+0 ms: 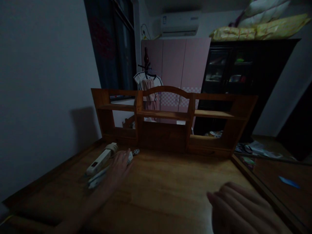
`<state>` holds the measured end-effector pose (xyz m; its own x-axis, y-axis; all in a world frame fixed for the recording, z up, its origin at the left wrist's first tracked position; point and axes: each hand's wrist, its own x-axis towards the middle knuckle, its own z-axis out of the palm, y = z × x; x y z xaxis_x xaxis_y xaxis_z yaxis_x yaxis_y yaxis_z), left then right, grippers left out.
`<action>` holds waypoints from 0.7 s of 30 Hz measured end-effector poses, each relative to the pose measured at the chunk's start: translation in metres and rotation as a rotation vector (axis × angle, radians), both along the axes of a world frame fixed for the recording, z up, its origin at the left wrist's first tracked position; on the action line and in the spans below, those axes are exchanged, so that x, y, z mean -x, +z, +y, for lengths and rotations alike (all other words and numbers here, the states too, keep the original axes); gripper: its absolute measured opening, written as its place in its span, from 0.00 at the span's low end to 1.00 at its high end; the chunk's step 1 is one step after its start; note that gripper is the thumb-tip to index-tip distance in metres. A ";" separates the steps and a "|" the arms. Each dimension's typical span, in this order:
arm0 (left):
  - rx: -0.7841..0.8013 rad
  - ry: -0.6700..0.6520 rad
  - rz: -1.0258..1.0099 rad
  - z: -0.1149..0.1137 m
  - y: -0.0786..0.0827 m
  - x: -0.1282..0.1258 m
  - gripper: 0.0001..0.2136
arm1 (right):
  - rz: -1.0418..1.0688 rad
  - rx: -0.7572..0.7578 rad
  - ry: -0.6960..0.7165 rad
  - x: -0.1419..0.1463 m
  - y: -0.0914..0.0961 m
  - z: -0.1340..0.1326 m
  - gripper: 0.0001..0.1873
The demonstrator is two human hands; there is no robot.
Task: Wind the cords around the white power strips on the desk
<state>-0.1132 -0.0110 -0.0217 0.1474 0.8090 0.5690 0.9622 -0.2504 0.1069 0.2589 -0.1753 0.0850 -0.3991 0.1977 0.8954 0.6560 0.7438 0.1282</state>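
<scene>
My left hand (pixel 119 165) reaches across the left side of the wooden tabletop (pixel 165 188), fingers stretched out and slightly blurred. It lies over a white item (pixel 96 179), whose kind I cannot make out; something white also shows at the fingertips. Just left of the hand, a white power strip (pixel 99 162) lies with its cord (pixel 112 148) coiled at the far end. A small shiny thing (pixel 136 151) lies beyond my fingers. At the lower right, my right hand (pixel 241 208) is above the tabletop with its fingers curled together; its palm side is hidden.
A wooden shelf unit (pixel 163 114) with open compartments stands along the table's back edge. A wall (pixel 48 81) borders the left. Raised edging (pixel 255 182) runs along the right side, with a lower brown surface (pixel 275 172) and scattered papers (pixel 260 149) beyond.
</scene>
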 end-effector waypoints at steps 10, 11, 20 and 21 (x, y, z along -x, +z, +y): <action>0.082 -0.059 -0.185 0.032 0.019 0.003 0.06 | -0.200 0.246 -0.190 -0.054 -0.101 0.131 0.14; 0.076 -0.017 -0.197 0.029 0.020 0.013 0.07 | -0.174 0.297 -0.189 -0.055 -0.104 0.130 0.15; 0.182 0.230 -0.417 -0.004 0.009 0.093 0.20 | -0.037 0.606 -0.177 -0.047 -0.117 0.133 0.14; 0.203 0.213 -0.391 -0.006 0.006 0.095 0.22 | -0.025 0.626 -0.181 -0.047 -0.118 0.133 0.14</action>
<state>-0.2077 -0.0170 -0.0158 -0.2269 0.8983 0.3762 0.8680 0.0114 0.4964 0.3063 -0.0420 -0.0331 -0.3301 0.7449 0.5798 0.7802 0.5610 -0.2765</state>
